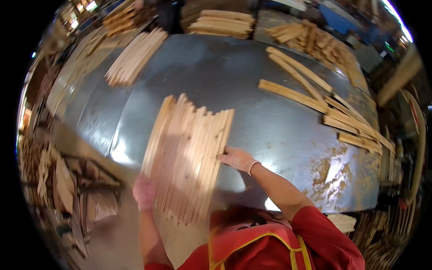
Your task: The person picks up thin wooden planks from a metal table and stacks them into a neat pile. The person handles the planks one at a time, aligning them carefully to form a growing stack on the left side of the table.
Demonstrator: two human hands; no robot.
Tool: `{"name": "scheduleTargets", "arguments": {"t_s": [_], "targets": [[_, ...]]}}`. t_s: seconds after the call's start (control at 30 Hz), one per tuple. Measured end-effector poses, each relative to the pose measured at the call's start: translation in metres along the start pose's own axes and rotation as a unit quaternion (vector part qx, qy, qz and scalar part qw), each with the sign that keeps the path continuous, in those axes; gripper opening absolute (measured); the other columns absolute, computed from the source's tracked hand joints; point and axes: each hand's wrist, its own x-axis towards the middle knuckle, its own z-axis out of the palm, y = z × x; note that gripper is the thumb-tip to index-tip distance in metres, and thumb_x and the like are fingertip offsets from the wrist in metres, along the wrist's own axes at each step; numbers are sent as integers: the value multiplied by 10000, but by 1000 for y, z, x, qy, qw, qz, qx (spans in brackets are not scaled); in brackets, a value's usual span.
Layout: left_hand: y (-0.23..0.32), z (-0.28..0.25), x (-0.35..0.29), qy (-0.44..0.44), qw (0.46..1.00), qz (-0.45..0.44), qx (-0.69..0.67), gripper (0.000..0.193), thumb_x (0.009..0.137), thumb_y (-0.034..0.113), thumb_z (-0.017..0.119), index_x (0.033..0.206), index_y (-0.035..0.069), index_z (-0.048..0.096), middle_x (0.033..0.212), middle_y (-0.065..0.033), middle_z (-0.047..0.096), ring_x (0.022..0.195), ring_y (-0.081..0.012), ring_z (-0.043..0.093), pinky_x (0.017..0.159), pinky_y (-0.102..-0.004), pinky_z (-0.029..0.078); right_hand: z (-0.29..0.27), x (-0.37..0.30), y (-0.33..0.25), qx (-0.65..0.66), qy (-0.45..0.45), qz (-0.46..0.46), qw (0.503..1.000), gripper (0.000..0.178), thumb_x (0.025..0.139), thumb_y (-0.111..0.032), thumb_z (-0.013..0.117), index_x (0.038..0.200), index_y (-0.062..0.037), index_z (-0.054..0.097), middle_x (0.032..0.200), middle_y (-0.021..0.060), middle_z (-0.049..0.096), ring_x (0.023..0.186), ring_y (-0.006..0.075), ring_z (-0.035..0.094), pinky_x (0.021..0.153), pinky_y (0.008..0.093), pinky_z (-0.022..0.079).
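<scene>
A row of thin wooden strips (189,153), lined up side by side, lies between my two gloved hands. Its near part juts past the near edge of the metal table (198,67), and the far ends of the strips are uneven. My left hand (144,191), in a pinkish glove, is closed against the left side of the row. On the opposite side my right hand (237,159), in a similar glove, presses its fingers against the outer strip. The undersides of the strips are hidden.
Loose wooden sticks (310,96) lie crossed at the table's right, near scattered sawdust (335,180). Another bundle of strips (136,56) rests at the far left. Beyond the far edge are a stack of boards (221,23) and a heap of wood pieces (315,42).
</scene>
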Motion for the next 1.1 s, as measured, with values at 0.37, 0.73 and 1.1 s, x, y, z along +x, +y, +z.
{"name": "scheduleTargets", "arguments": {"t_s": [0.37,0.73,1.1], "targets": [[53,67,-108,44,954,138,264,730,867,292,820,1485,39,523,1419,-176,624,1333,-381,594,1109,-501,481,-243,-99,177,-158,241,102,952,615,948,-371,668,1470,-62,568,1342,208,714,1250,408,674,1063,471,539],[146,162,-141,-16,901,366,230,1008,762,311,858,1613,43,388,1626,-187,406,1538,-470,342,1251,-653,295,-442,-75,245,-367,137,174,903,677,851,-309,792,1487,-143,634,1360,179,710,1291,376,665,1084,472,540],[171,150,-139,-28,912,336,235,725,713,270,775,1387,68,601,1469,-147,516,1401,-447,461,1180,-644,376,-346,-1,210,-299,188,23,935,595,856,-223,727,1425,-163,565,1143,204,750,1081,434,734,933,559,576]]}}
